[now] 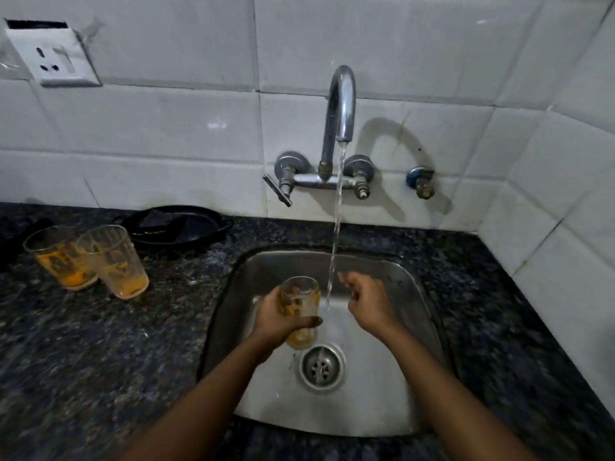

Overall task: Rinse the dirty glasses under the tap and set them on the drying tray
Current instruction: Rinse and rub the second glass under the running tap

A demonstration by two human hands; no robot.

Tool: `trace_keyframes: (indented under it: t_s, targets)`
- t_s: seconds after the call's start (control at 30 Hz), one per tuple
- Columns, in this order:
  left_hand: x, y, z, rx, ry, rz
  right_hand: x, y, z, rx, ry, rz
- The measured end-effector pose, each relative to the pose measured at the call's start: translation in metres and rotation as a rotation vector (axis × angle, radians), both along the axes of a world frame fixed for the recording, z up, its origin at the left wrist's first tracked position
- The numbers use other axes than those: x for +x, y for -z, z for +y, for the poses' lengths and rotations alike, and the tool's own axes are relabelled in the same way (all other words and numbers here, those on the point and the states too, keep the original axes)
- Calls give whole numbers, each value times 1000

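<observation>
My left hand (pixel 278 316) grips a clear glass (pixel 301 301) smeared with orange residue, held upright over the steel sink (pixel 409 294), just left of the water stream. Water runs from the chrome tap (pixel 341 104) down to the drain (pixel 321 366). My right hand (pixel 367 299) hovers right of the stream with fingers loosely curled and nothing in it. Two more dirty glasses, one (pixel 60 257) at the far left and another (pixel 116 261) touching it, stand on the dark granite counter (pixel 100 344).
A black pan (pixel 179 227) lies on the counter against the wall behind the glasses. A lever handle (pixel 278 191) sticks out at the tap's left. A wall socket (pixel 55 58) sits top left. White tiled walls close off the back and right.
</observation>
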State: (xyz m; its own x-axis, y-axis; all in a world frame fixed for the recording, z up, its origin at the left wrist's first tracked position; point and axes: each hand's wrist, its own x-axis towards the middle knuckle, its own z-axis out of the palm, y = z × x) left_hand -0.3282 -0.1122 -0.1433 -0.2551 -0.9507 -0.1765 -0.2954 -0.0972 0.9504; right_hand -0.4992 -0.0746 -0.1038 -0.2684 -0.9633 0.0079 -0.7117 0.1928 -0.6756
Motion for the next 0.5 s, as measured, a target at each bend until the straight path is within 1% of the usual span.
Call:
trace_keyframes:
  t_s: [0.07, 0.1, 0.17, 0.2, 0.23, 0.3, 0.33, 0.37, 0.43, 0.47, 0.5]
  targets:
    - [-10, -1, 1, 38, 31, 61, -9, 15, 11, 168, -24, 54]
    - [-14, -3, 1, 49, 52, 86, -10, 21, 16, 235, -47, 43]
    - [-19, -6, -1, 68, 113, 127, -7, 31, 22, 319, -100, -50]
    - [-21, -9, -1, 78, 151, 157, -2, 33, 25, 326, -113, -103]
    - [-23, -11, -1, 87, 187, 189, 3, 36, 25, 300, -100, -175]
    - [-26, -16, -1, 81, 234, 216, 12, 38, 25, 202, 3, -347]
    - [-28, -18, -1, 76, 245, 220, 14, 39, 23, 154, 67, -407]
    - [-29, -22, -2, 71, 254, 229, 15, 39, 21, 110, 114, -421]
    - [-33, -30, -5, 10, 239, 230, 11, 36, 16, 68, 174, -336]
    - [-34, -35, -8, -78, 198, 203, 8, 34, 14, 64, 200, -277]
    - [-34, -39, -11, -210, 142, 159, 4, 31, 12, 62, 216, -227]
